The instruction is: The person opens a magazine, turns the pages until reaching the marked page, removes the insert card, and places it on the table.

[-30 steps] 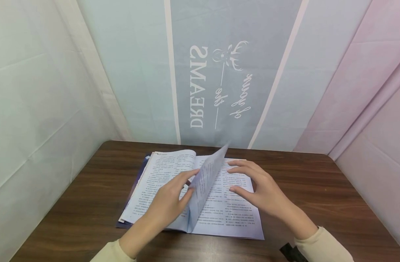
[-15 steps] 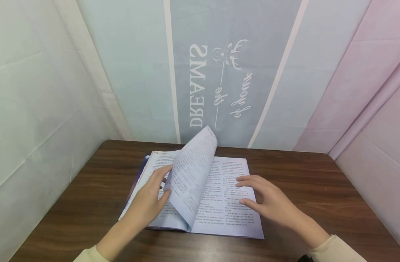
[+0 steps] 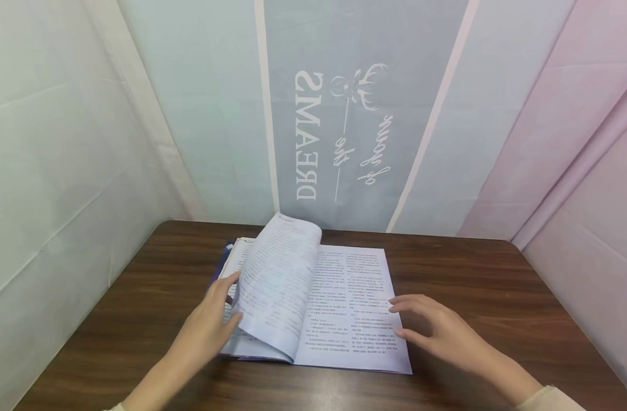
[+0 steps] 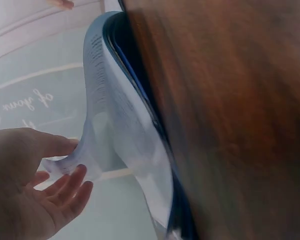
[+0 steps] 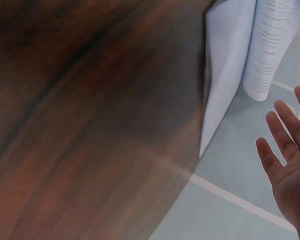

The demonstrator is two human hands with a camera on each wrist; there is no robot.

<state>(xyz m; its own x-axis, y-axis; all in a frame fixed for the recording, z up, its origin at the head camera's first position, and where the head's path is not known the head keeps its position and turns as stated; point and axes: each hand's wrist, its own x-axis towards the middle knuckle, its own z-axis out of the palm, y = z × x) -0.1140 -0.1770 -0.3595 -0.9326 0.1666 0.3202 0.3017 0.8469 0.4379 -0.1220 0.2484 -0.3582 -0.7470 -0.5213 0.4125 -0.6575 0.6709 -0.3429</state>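
An open magazine [image 3: 351, 319] with dense printed text lies on the table. One of its pages [image 3: 279, 279] stands curled up over the left half. My left hand [image 3: 202, 325] pinches that page by its outer edge between thumb and fingers. Seen from the left wrist, the bent page [image 4: 96, 85] arches from the spine to the thumb of the left hand [image 4: 35, 185]. At the magazine's right edge, my right hand [image 3: 444, 331] hovers with fingers spread and nothing in them. The right wrist view shows the same loose fingers of the right hand [image 5: 290, 155].
The dark wood table [image 3: 498, 285] has rounded back corners. Behind it hangs a pale curtain [image 3: 364, 182] with white lettering and a deer design. More cloth walls enclose the left and right sides. A dark blue cover [image 3: 222, 264] edges the magazine's left side.
The left hand has drawn the page leftward, from standing near the spine to arching over the left half. The right hand has moved right and toward the person, away from the middle.
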